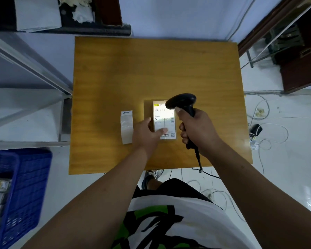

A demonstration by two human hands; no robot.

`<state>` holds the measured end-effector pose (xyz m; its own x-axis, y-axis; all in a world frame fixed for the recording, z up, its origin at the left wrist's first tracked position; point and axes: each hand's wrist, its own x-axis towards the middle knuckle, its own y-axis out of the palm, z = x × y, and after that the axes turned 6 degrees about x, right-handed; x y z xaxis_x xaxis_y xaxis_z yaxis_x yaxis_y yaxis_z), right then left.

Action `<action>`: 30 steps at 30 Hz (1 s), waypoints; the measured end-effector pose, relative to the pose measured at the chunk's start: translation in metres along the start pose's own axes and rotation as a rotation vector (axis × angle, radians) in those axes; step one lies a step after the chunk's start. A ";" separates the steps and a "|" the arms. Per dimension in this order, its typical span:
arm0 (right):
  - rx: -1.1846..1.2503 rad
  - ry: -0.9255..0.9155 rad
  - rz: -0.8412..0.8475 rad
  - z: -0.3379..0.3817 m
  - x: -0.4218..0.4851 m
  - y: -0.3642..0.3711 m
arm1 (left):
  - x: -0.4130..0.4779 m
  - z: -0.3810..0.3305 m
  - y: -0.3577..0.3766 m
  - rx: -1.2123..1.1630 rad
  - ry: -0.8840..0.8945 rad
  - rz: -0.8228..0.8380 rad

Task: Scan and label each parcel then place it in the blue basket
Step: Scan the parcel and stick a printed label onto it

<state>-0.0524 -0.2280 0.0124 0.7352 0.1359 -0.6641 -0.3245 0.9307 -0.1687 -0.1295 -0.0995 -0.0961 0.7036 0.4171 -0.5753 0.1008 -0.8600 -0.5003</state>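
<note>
A small brown parcel (164, 121) with a white shipping label lies on the wooden table (151, 69), near its front edge. My left hand (147, 133) rests on the parcel's left side, thumb laid across the label and fingers fairly straight. My right hand (196, 128) grips the handle of a black barcode scanner (181, 102), whose head hangs over the parcel's top right corner. A white label strip (127, 126) lies flat on the table to the left of the parcel. The blue basket (16, 194) stands on the floor at the lower left, with several parcels inside.
A metal shelf frame (31, 83) stands left of the table. The scanner's cable (198, 159) drops over the table's front edge, and loose cables (269, 133) lie on the tiled floor to the right. A dark wooden cabinet (298, 69) stands at the far right.
</note>
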 end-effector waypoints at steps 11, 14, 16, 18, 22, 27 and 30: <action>-0.329 -0.115 -0.152 -0.033 0.041 -0.011 | -0.021 -0.018 -0.003 0.248 0.036 -0.182; -0.465 -0.090 -0.165 -0.055 0.065 -0.021 | -0.026 -0.007 -0.020 0.140 0.148 -0.404; -0.572 -0.075 -0.173 -0.068 0.075 -0.027 | -0.020 0.006 -0.038 0.088 0.126 -0.578; -0.619 -0.082 -0.187 -0.078 0.082 -0.030 | -0.008 0.019 -0.055 0.094 -0.049 -0.629; -0.679 -0.167 -0.249 -0.085 0.084 -0.030 | 0.019 0.030 -0.074 -0.165 -0.367 -0.371; -0.738 -0.132 -0.287 -0.089 0.083 -0.030 | 0.018 0.018 -0.077 -0.482 -0.409 -0.200; -0.718 -0.071 -0.268 -0.083 0.082 -0.032 | 0.005 0.008 -0.076 -0.510 -0.281 -0.225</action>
<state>-0.0312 -0.2751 -0.0972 0.8720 -0.0192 -0.4891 -0.4183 0.4897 -0.7650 -0.1394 -0.0298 -0.0658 0.4207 0.6064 -0.6748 0.5969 -0.7451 -0.2975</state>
